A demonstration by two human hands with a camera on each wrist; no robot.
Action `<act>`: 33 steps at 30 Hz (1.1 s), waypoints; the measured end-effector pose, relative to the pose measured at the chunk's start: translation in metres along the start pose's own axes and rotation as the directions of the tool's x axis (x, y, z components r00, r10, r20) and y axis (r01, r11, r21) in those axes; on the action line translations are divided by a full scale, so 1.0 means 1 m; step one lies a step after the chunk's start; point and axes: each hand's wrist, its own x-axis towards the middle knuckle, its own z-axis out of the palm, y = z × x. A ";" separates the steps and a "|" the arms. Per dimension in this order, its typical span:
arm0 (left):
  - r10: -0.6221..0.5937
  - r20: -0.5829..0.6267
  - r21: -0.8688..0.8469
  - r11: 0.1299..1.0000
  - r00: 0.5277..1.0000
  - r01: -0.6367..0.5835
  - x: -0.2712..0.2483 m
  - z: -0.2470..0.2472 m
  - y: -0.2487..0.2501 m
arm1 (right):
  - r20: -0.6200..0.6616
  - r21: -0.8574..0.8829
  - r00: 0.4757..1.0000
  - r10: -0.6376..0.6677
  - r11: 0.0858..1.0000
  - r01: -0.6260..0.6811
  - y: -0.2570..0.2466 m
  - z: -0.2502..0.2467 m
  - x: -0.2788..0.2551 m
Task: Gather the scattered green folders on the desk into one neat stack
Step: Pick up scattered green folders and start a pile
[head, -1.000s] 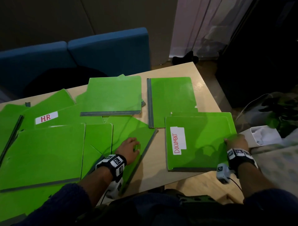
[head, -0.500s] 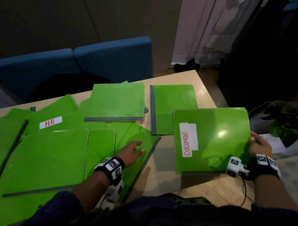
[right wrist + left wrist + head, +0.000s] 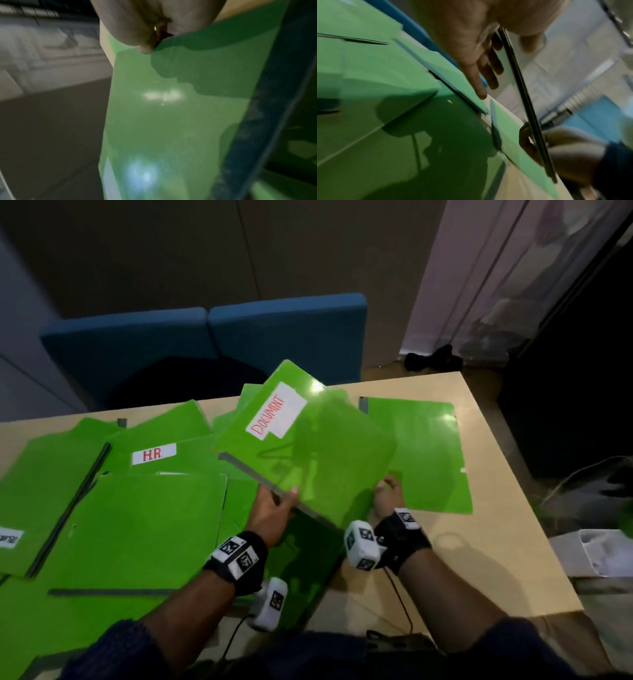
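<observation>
Head view shows the DOCUMENT folder raised tilted over the desk, left hand gripping its spine edge, right hand pinching its near corner; left wrist view shows fingers under it; right wrist view is blurred.

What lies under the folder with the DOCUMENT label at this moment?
The DOCUMENT folder is lifted and tilted, held by the left hand and right hand. Beneath it show parts of other green folders and bare desk. Whatever sits directly beneath its middle is covered.
</observation>
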 end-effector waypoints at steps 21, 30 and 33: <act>-0.320 -0.475 0.143 0.891 0.820 0.431 0.036 -0.188 -0.091 | 0.749 -0.657 0.649 -0.132 -0.019 0.754 -0.015 0.066 -0.012; -0.323 -0.456 0.210 0.866 0.829 0.453 0.037 -0.185 -0.092 | 0.253 -0.925 0.948 -0.192 0.241 0.295 -0.068 0.036 0.089; -0.324 -0.462 0.200 0.869 0.825 0.453 0.039 -0.185 -0.095 | 0.272 -0.945 0.947 -0.168 0.138 0.296 -0.062 0.031 0.094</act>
